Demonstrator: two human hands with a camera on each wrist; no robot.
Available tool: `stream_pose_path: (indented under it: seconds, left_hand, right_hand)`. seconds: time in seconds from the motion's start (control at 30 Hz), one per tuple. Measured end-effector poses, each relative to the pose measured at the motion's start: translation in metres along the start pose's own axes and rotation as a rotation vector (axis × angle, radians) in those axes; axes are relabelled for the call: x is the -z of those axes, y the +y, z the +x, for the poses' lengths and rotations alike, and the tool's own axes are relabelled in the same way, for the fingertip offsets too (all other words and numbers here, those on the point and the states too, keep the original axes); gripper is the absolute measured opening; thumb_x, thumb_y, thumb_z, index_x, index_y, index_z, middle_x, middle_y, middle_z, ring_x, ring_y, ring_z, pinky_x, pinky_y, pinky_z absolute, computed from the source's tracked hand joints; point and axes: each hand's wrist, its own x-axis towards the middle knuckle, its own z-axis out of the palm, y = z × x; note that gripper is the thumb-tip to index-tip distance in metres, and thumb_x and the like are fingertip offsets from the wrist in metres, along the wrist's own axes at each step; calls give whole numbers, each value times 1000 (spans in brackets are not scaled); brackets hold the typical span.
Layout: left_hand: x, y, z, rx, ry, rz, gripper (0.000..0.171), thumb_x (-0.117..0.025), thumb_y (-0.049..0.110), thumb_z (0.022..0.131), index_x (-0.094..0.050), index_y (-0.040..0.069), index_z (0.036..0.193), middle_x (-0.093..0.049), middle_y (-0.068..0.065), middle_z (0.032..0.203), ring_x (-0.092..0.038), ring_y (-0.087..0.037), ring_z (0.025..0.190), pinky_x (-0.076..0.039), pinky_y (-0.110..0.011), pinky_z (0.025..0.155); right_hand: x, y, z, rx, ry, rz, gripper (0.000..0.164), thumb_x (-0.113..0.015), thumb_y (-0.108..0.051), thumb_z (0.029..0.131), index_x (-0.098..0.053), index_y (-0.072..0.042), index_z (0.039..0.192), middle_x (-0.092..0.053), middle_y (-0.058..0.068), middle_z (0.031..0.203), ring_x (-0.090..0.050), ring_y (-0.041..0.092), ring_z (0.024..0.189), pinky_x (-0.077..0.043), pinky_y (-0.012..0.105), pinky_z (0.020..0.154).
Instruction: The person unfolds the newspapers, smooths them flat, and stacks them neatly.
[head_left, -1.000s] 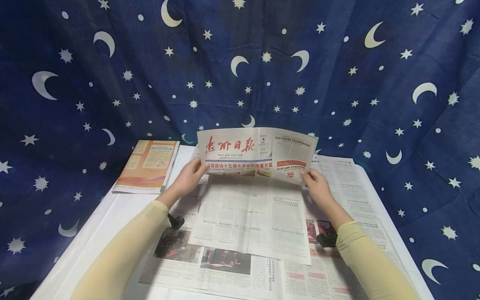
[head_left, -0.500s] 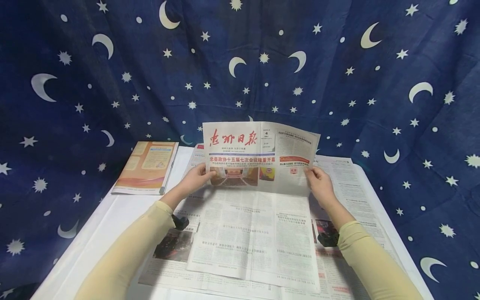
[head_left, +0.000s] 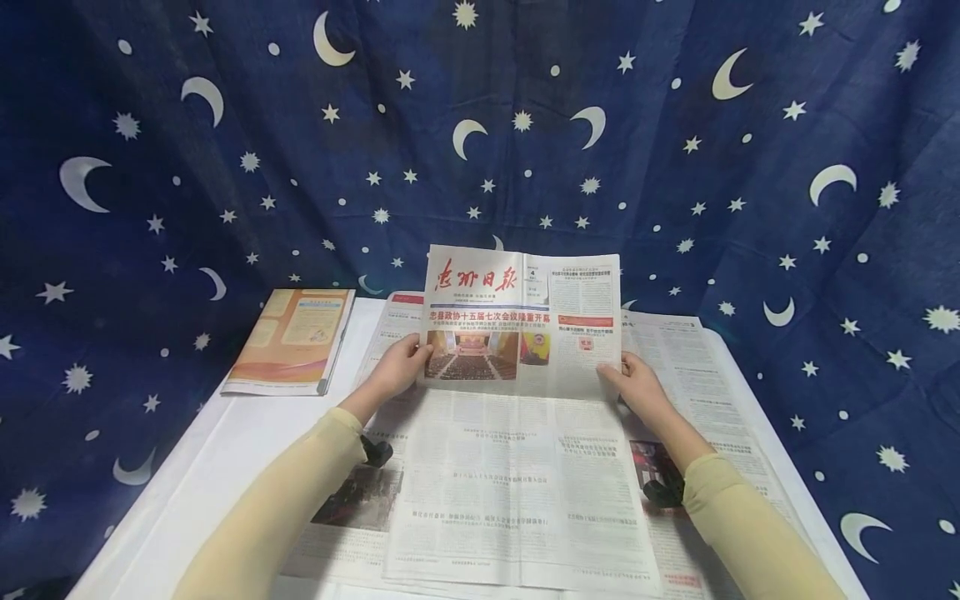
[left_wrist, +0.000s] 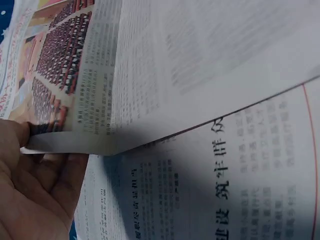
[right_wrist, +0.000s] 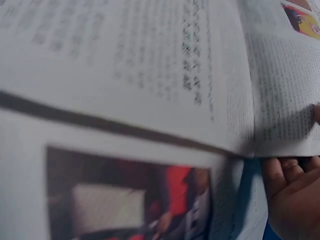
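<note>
Both hands hold a newspaper [head_left: 487,287] by its side edges in the head view. Its upper part stands tilted up, showing a red masthead, a blue line and a photo of a hall. Below a crosswise crease, the lower part slopes toward me over other newspaper sheets. My left hand [head_left: 400,367] pinches the left edge near the photo, thumb in front and fingers behind, as the left wrist view shows. On the opposite edge, my right hand [head_left: 637,385] has its thumb on the printed front; in the right wrist view its fingers [right_wrist: 280,172] pass behind the paper.
Opened newspaper sheets [head_left: 701,375] lie spread beneath on a white-covered table [head_left: 198,471]. At the back left rests an orange booklet [head_left: 292,340]. A dark blue curtain [head_left: 300,158] with moons and stars hangs behind the table.
The upper part has flattened from a bowed shape, and more of the front page, including the hall photo, now shows. The lower part has slid toward me. Both hands keep hold of the edges.
</note>
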Motion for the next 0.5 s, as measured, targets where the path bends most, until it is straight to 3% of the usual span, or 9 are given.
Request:
stream_pose_path:
  seconds: [0.07, 0.23, 0.33, 0.4, 0.5]
  left_hand:
    - [-2, -1, 2, 15, 13, 2, 41, -46, 38, 110, -56, 8, 137, -65, -11, 125, -61, -24, 102, -50, -38, 80]
    - [-6, -2, 6, 38, 51, 23, 33, -46, 35, 110, -59, 8, 125, -65, -10, 111, -60, -22, 92, -47, -34, 71]
    - [-9, -2, 7, 56, 57, 25, 32, -46, 33, 110, -59, 6, 121, -64, -11, 102, -61, -24, 88, -49, -37, 71]
    - [-11, -3, 8, 50, 52, 51, 35, -47, 31, 110, -58, 3, 128, -64, -15, 107, -63, -27, 94, -52, -40, 78]
    - [-14, -3, 8, 48, 31, 92, 46, -50, 30, 109, -50, -2, 142, -61, -22, 129, -62, -35, 115, -52, -48, 96]
  right_hand:
    - [0, 4, -2, -5, -26, -24, 57, -65, -33, 101, -48, 4, 142, -66, 24, 130, -67, 32, 111, -55, 36, 88]
    - [-1, 12, -6, -1, -46, -66, 42, -64, -17, 100, -54, 8, 132, -72, 19, 104, -65, 19, 78, -52, 27, 62]
    - [-3, 15, -6, 9, -46, -81, 39, -63, -14, 99, -55, 10, 128, -72, 16, 95, -64, 17, 70, -52, 26, 57]
    - [-6, 17, -6, 14, -45, -83, 37, -62, -12, 99, -55, 12, 127, -72, 17, 94, -67, 18, 71, -55, 27, 60]
    - [-9, 19, -6, 7, -48, -90, 37, -61, -10, 99, -54, 13, 128, -72, 20, 96, -70, 19, 71, -58, 30, 61]
